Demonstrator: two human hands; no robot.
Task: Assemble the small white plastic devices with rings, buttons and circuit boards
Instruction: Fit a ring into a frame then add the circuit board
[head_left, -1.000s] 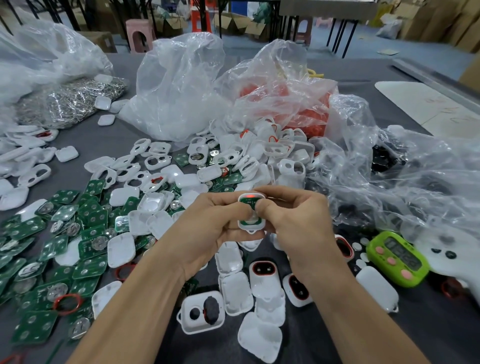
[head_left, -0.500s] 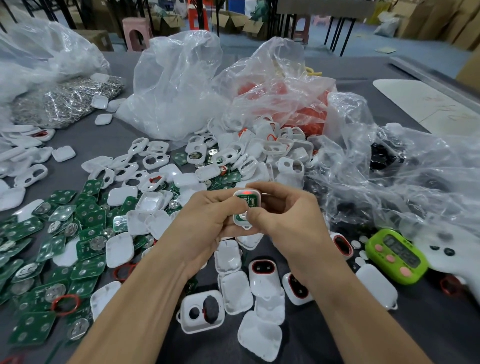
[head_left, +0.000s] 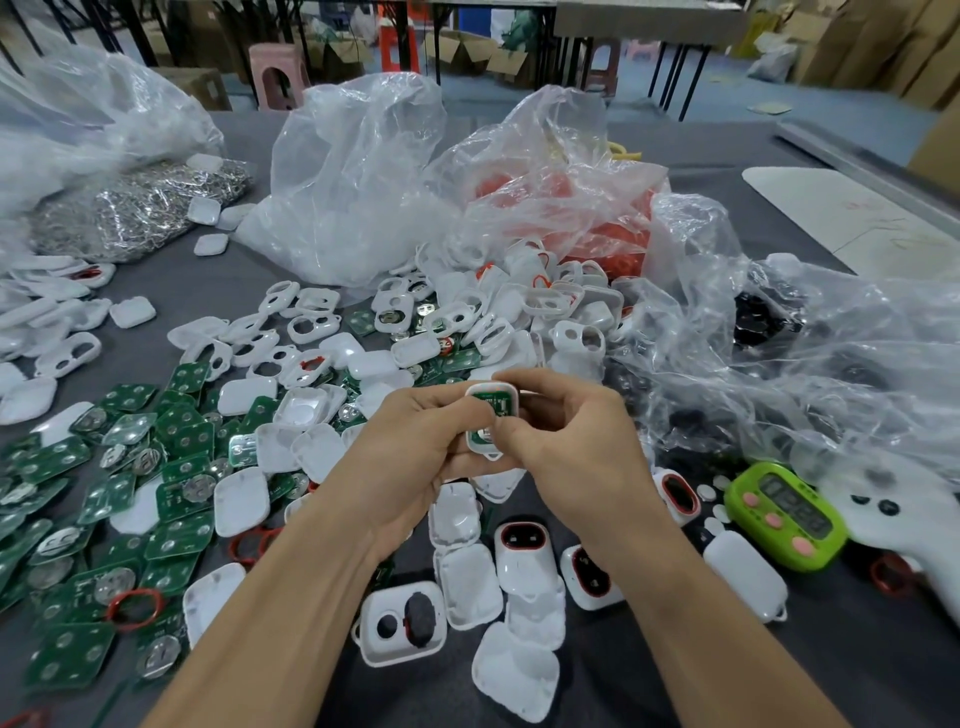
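Both hands hold one small white device shell (head_left: 492, 393) with a green circuit board seated inside it, raised above the table's middle. My left hand (head_left: 415, 441) grips its left side, thumb on the board. My right hand (head_left: 566, 441) pinches its right side, thumb over the lower part. Green circuit boards (head_left: 119, 499) lie spread at the left. White shells and covers (head_left: 467, 322) are heaped behind my hands. Assembled devices with red rings (head_left: 522, 545) lie just below my hands. An open shell with a black button (head_left: 402, 626) sits at the near centre.
Clear plastic bags (head_left: 363, 176) stand at the back, one holding red rings (head_left: 597, 218), one at the right holding black parts (head_left: 758, 317). A bag of metal clips (head_left: 135, 208) lies back left. A green timer (head_left: 784, 517) sits at the right on the grey table (head_left: 831, 665).
The device has tilted slightly and moved a little to the right in my hands; the red light seen on it earlier no longer shows. My right thumb has shifted down over the board.
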